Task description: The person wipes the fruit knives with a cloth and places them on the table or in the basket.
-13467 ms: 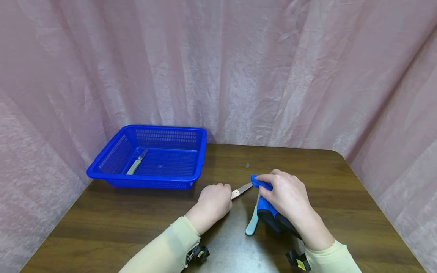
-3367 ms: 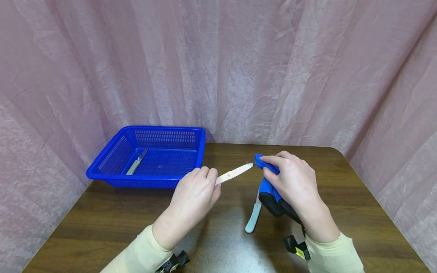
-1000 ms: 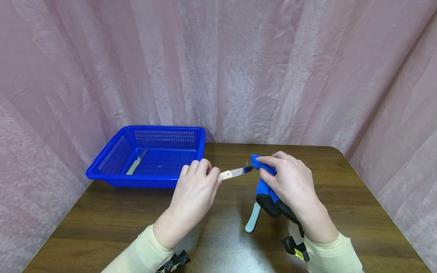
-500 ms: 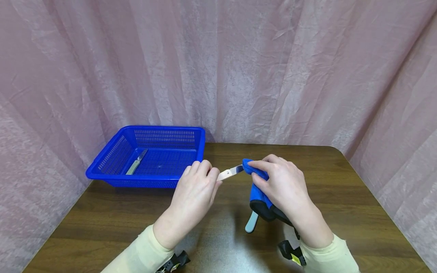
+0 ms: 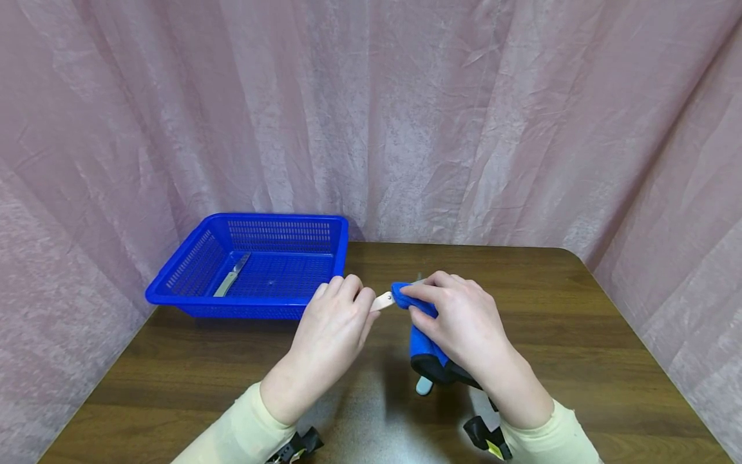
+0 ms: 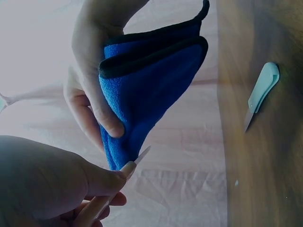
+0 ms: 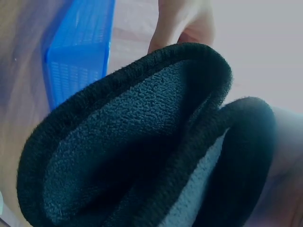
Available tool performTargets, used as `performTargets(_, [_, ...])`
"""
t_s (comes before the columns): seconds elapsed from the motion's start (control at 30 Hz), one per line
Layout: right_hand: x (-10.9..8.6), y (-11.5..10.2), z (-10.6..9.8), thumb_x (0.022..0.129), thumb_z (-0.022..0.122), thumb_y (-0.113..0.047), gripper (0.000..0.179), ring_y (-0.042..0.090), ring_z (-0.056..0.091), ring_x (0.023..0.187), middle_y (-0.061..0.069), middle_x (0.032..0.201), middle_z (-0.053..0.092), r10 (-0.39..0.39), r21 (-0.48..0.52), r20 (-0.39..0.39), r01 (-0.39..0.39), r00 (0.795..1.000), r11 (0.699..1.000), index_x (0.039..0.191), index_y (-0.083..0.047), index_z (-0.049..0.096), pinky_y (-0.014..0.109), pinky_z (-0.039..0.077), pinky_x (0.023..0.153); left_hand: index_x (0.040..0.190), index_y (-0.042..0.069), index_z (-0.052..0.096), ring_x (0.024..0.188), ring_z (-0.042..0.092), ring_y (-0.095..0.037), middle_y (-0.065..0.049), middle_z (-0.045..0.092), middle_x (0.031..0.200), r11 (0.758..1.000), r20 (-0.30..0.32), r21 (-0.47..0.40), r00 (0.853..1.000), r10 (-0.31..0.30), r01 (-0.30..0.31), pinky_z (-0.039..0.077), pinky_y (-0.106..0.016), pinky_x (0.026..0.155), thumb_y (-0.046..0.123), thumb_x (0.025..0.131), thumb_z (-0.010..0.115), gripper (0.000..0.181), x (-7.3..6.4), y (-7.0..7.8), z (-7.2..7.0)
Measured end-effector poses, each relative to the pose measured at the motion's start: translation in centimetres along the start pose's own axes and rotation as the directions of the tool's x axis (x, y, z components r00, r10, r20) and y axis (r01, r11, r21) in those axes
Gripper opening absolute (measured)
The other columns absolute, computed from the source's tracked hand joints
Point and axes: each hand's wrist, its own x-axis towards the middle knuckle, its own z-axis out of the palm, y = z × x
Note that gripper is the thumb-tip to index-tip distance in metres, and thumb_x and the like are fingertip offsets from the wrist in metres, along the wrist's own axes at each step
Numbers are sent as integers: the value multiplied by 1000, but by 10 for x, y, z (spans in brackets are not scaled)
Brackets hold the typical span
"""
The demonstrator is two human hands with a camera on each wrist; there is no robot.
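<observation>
My left hand (image 5: pixel 333 328) grips a folding knife by its cream handle (image 5: pixel 382 301), held above the table with the blade pointing right. My right hand (image 5: pixel 460 316) pinches a folded blue cloth (image 5: pixel 426 345) with black edging round that blade, close to the handle. In the left wrist view, part of the blade (image 6: pixel 143 154) shows beside the cloth (image 6: pixel 147 90). A second folding knife with a pale teal handle (image 6: pixel 263 87) lies on the table; the cloth hides most of it in the head view. The cloth (image 7: pixel 123 113) fills much of the right wrist view.
A blue plastic basket (image 5: pixel 243 301) stands at the table's back left. Inside it lies a knife with a pale green handle (image 5: pixel 226 284). Pink curtains (image 5: pixel 371 129) hang behind and beside the brown wooden table (image 5: pixel 580 361).
My right hand has moved left with the cloth, from the blade's tip towards the handle, covering the blade. The left hand has stayed nearly still over the last second.
</observation>
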Motion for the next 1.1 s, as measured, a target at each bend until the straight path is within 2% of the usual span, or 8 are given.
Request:
performTargets(0.4, [0,1,2,91,86,-17,30,23,71,94,-2,105,78,-7,2,-11,7,1000,1000,120,-25,88,44,57,81,94,6,68,76,54,-31,-7,58,90,1000,12,13,1000,8,-9,41,-38,64,22,94,90,27,0,1,0])
performTargets(0.9, [1,8,1,94,85,-20,29,24,71,96,0,107,77,50,-7,21,-49,999,999,123,-25,87,45,57,80,95,6,68,75,54,-31,-7,58,89,1000,6,15,1000,6,-6,41,-38,64,22,94,90,26,0,0,1])
performTargets(1.1, [2,11,0,94,85,-20,28,23,69,93,-1,104,77,63,-9,12,-63,998,998,121,-25,87,45,56,78,95,6,69,75,54,-31,-7,58,90,1000,8,13,1000,1,-1,41,-39,65,22,95,89,25,0,0,0])
